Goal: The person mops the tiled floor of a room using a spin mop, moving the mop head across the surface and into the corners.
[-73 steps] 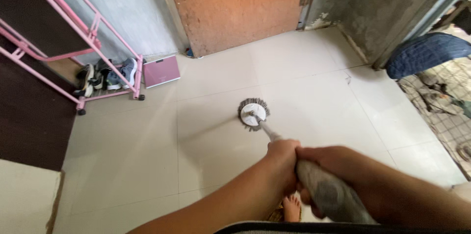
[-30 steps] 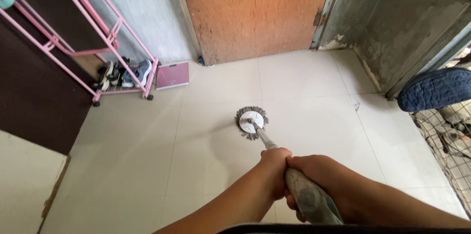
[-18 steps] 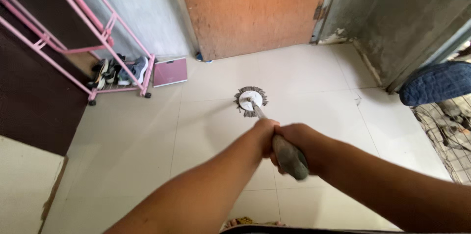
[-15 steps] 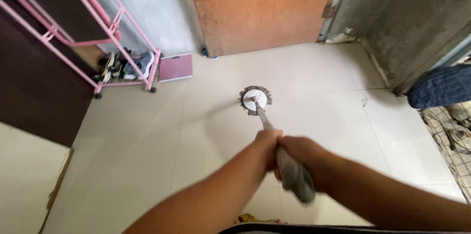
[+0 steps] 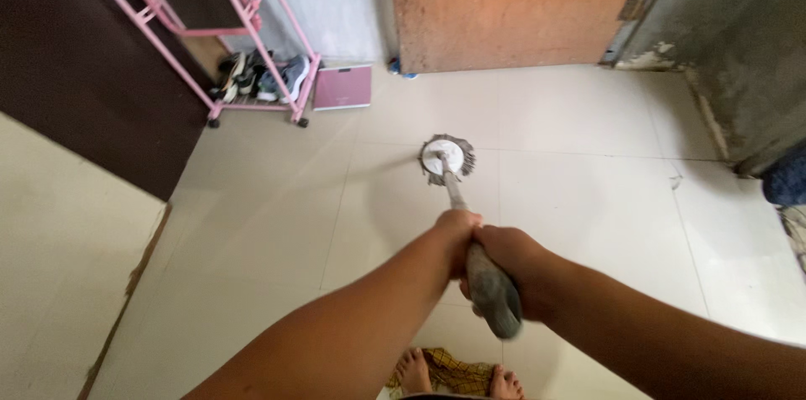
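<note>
While both hands close around the mop handle [image 5: 487,282], left hand [image 5: 457,236] above right hand [image 5: 512,261] for leverage, the mop head [image 5: 447,158] rests flat on the floor [image 5: 277,224], near the pink rack [image 5: 252,47] and door [image 5: 512,5].

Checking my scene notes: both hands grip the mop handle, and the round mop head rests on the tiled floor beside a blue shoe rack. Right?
Not quite: the head view shows a pink shoe rack, not blue. Both the left hand and right hand grip the mop handle; the mop head rests on the tiled floor.
</note>
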